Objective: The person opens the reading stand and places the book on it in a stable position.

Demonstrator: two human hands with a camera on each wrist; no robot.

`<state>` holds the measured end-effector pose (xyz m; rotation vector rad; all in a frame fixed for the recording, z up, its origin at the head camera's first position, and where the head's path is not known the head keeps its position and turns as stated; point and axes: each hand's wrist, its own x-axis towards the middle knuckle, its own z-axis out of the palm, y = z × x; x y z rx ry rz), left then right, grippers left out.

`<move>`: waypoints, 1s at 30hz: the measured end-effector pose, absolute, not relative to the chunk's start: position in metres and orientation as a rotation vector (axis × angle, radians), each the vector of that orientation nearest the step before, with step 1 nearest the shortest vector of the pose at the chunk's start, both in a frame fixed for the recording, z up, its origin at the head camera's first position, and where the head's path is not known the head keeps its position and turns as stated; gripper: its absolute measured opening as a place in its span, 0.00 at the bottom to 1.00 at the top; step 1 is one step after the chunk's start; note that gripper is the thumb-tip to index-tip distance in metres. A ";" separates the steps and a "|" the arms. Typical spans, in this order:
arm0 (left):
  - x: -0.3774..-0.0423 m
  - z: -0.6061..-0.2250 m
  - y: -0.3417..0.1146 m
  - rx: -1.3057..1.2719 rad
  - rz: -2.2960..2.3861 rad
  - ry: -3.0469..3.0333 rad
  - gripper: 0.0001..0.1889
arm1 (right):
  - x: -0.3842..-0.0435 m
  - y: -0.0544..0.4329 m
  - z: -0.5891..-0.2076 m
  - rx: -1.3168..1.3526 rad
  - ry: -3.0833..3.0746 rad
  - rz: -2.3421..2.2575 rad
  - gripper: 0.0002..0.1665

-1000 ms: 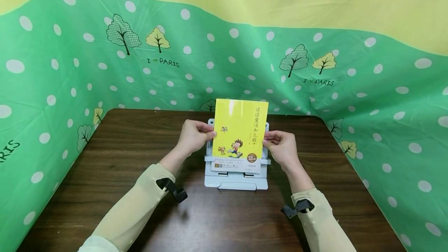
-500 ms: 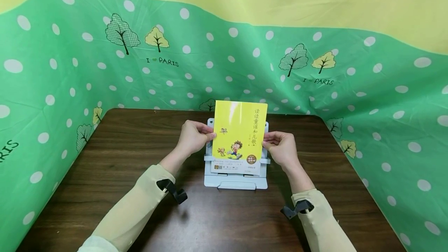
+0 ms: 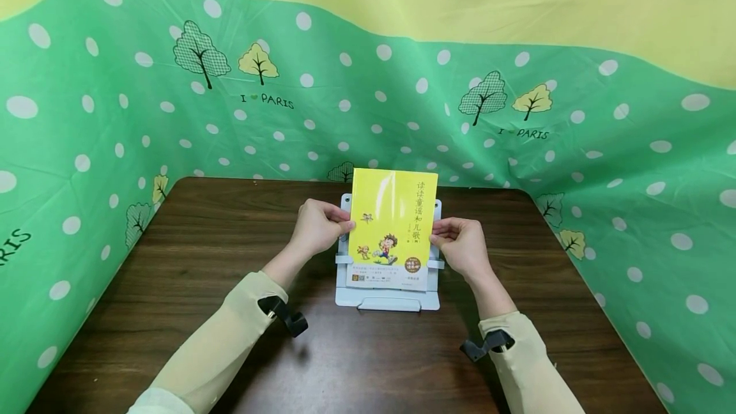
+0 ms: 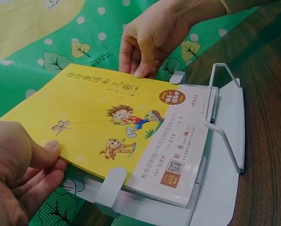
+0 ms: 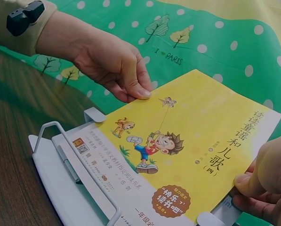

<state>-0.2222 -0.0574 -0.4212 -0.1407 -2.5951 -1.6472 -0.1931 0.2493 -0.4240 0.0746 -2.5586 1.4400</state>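
Observation:
A yellow children's book [image 3: 391, 216] leans against a pale book stand [image 3: 388, 299], front cover facing me. My left hand [image 3: 319, 229] pinches the book's left edge, thumb on the cover. At the opposite edge, my right hand [image 3: 462, 245] pinches it the same way; its thumb also lies on the cover in the right wrist view. Side clips, such as this one [image 4: 111, 190], reach over the book's edges. The wire bracket [image 4: 225, 127] at the stand's foot lies just past the white lower part of the cover. Most of the stand's back plate is hidden behind the book.
The stand rests on a dark wooden table [image 3: 230, 235]. Green and yellow patterned cloth [image 3: 322, 82] hangs behind the table and along both sides. A black wrist mount [image 3: 283, 315] sits on the left sleeve, and another [image 3: 489, 345] on the right.
The book has slid slightly down the stand, its lower edge closer to the foot. Both hands have kept their pinch and moved down a little with it. The stand has stayed in place.

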 end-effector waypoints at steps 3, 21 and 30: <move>-0.222 -0.421 -0.057 -0.130 -1.645 -2.602 0.05 | -0.192 0.249 -0.424 0.076 -2.571 1.425 0.09; -0.218 -0.420 -0.057 -0.127 -1.618 -2.629 0.05 | -0.191 0.248 -0.426 0.088 -2.561 1.436 0.10; -0.220 -0.424 -0.058 -0.133 -1.604 -2.636 0.06 | -0.191 0.247 -0.427 0.103 -2.556 1.426 0.11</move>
